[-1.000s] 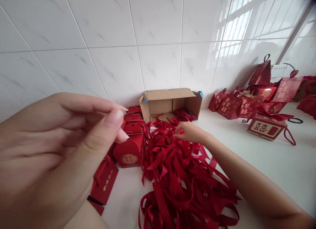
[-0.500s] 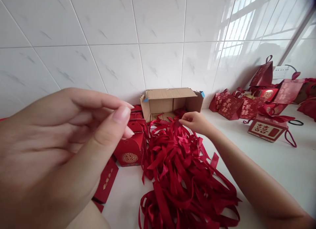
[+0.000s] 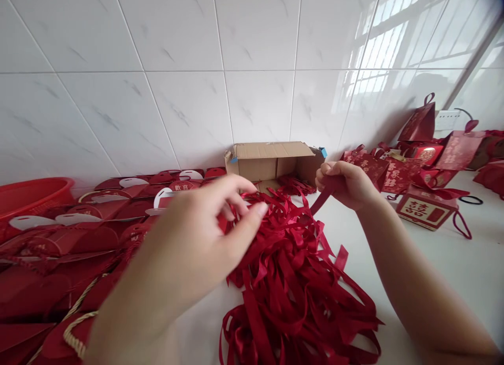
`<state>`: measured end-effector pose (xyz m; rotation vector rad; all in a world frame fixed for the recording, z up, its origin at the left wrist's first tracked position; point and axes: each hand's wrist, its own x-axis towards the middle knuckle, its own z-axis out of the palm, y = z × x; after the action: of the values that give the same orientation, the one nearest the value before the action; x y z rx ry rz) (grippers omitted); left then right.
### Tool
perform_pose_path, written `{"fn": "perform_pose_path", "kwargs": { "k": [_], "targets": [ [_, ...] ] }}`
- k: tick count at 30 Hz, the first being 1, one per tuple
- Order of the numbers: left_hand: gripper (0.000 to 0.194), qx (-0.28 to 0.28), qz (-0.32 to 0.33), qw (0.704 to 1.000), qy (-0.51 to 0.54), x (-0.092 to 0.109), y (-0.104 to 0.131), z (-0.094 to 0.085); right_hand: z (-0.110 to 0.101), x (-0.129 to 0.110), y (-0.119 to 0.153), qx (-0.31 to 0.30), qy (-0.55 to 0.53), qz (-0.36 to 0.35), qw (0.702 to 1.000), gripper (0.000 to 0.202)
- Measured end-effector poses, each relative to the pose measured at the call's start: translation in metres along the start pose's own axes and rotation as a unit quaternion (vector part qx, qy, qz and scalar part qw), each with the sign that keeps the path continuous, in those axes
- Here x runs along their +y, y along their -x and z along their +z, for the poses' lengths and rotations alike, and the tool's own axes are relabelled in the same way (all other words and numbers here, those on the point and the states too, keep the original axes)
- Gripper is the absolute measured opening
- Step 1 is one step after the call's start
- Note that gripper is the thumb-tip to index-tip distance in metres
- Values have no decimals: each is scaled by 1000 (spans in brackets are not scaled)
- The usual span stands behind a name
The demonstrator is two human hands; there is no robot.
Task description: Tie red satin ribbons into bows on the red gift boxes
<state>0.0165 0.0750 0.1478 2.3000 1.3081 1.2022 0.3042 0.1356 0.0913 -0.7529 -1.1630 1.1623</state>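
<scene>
A large tangled heap of red satin ribbons (image 3: pixel 291 281) lies on the white counter (image 3: pixel 441 270). Over its upper left part is my left hand (image 3: pixel 220 223), slightly blurred, with thumb and fingers apart and nothing seen between them. To the right of the heap's far end, my right hand (image 3: pixel 344 184) is closed around a red ribbon (image 3: pixel 325 197), which hangs down from the fist toward the heap. Behind the heap, an open cardboard box (image 3: pixel 271 150) lies against the wall with more red ribbons (image 3: pixel 295 185) inside.
Rows of red gift boxes (image 3: pixel 94 239) cover the left side, some with cord handles. A red plastic basket (image 3: pixel 35 194) stands behind them at far left. Red bags and a patterned box (image 3: pixel 427 207) sit at the right, near the tiled wall (image 3: pixel 260 102).
My left hand has moved right and away from the camera, and its fingertips have parted. My right hand has shifted right from the heap, now gripping a ribbon. More boxes show at the left.
</scene>
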Motion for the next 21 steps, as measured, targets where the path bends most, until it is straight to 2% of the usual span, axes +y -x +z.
{"fn": "perform_pose_path", "kwargs": {
  "k": [2,4,8,10,11,13,16,19,21],
  "targets": [
    [27,-92,36,991,-91,5,-4,24,-2,2,-3,31,27,-11,999,16],
    [31,-167,71,973,-141,4,-3,66,-4,4,-5,70,23,-33,997,13],
    [46,-283,134,944,-104,-23,17,172,-15,1,-10,165,-81,-96,978,13],
    [54,-389,120,911,-72,-43,29,210,-25,0,-13,198,-118,-103,968,19],
    [58,-408,109,905,-55,-51,34,221,-30,1,-15,209,-124,-103,965,22],
    [61,-412,103,905,-37,-62,40,231,-41,6,-20,229,-117,-105,961,26],
    [60,-394,108,912,-33,-66,40,229,-50,21,-32,254,-74,-55,963,28],
    [60,-383,110,917,-26,-65,38,228,-50,46,-49,250,-34,12,967,30],
    [60,-376,110,920,-20,-64,39,229,-49,64,-63,244,-15,31,969,30]
  ]
}}
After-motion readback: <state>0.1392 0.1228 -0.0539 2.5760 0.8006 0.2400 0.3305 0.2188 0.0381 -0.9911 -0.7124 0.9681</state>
